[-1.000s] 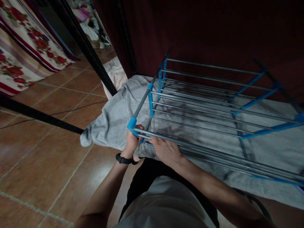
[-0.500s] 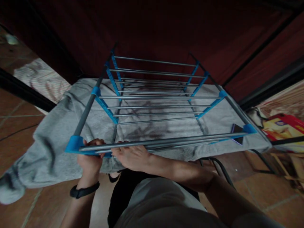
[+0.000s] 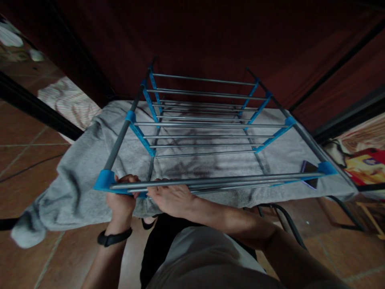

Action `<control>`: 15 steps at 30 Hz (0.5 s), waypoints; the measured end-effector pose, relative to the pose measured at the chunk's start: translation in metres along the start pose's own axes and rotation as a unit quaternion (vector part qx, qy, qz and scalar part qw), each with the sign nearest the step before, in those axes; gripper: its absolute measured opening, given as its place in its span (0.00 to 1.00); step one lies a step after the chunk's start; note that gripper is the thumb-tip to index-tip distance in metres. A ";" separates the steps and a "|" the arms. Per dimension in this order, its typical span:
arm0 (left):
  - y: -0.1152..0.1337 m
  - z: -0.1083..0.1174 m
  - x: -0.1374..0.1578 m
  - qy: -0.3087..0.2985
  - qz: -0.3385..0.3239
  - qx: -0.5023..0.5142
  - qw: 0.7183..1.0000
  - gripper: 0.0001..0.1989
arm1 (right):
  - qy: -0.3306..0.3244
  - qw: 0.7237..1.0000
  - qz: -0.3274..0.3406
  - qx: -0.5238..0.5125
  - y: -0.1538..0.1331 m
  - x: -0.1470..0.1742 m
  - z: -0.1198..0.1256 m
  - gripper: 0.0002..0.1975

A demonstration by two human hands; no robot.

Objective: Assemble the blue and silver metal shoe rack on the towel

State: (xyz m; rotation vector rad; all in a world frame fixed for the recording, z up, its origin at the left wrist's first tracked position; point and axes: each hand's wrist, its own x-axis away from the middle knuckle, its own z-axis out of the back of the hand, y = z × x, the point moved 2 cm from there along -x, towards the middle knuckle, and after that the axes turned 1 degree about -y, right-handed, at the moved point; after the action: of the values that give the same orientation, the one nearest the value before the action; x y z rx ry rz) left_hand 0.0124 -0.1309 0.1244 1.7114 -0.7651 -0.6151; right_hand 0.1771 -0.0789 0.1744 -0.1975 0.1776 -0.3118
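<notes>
A shoe rack of grey metal tubes and blue plastic brackets (image 3: 138, 134) lies on a grey blanket (image 3: 87, 168), its near tier towards me. At the near left corner, my left hand (image 3: 122, 202) is closed around the blue end bracket (image 3: 105, 180) and the tube ends there. Just right of it, my right hand (image 3: 171, 200) grips the near metal tubes (image 3: 222, 181), fingers curled over them. The lower part of the near bracket and some of my fingertips are hidden behind the tubes.
A phone (image 3: 309, 174) lies on the blanket beneath the rack's near right corner. Behind stands a dark red panel (image 3: 195, 36). At the right is a red and yellow package (image 3: 365, 166). A dark curved metal tube (image 3: 285, 218) sits below the blanket's edge.
The view has turned slightly, so the rack, blanket and hands all sit further right in it. Both hands keep nearly the same places on the rack.
</notes>
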 end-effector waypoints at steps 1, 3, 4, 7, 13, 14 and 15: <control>0.001 -0.001 0.000 -0.007 -0.004 -0.002 1.000 0.27 | -0.001 1.000 0.001 0.000 0.000 0.000 0.000 0.10; 0.003 -0.003 0.000 -0.025 -0.013 -0.003 1.000 0.29 | 0.004 1.000 0.005 0.000 0.000 0.000 0.000 0.10; 0.003 -0.003 0.000 -0.033 -0.017 -0.002 0.999 0.29 | 0.009 1.000 0.006 0.002 0.000 0.000 -0.001 0.10; 0.003 -0.002 0.000 -0.046 -0.016 0.009 0.999 0.29 | 0.011 1.000 0.007 0.007 0.001 0.000 -0.003 0.10; 0.002 -0.001 -0.001 -0.056 -0.015 0.028 0.998 0.29 | 0.029 1.000 -0.002 0.008 0.000 0.008 0.000 0.09; 0.001 -0.001 -0.001 -0.051 -0.019 0.033 0.998 0.28 | 0.036 0.999 -0.006 0.010 0.000 0.011 0.001 0.10; 0.001 -0.001 -0.001 -0.043 -0.022 0.037 0.998 0.27 | 0.039 0.999 -0.010 0.012 0.000 0.014 0.002 0.10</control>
State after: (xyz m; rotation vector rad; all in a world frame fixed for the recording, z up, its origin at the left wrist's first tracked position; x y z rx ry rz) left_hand 0.0126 -0.1298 0.1255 1.7818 -0.8224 -0.7022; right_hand 0.1904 -0.0832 0.1749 -0.1639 0.2499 -0.3414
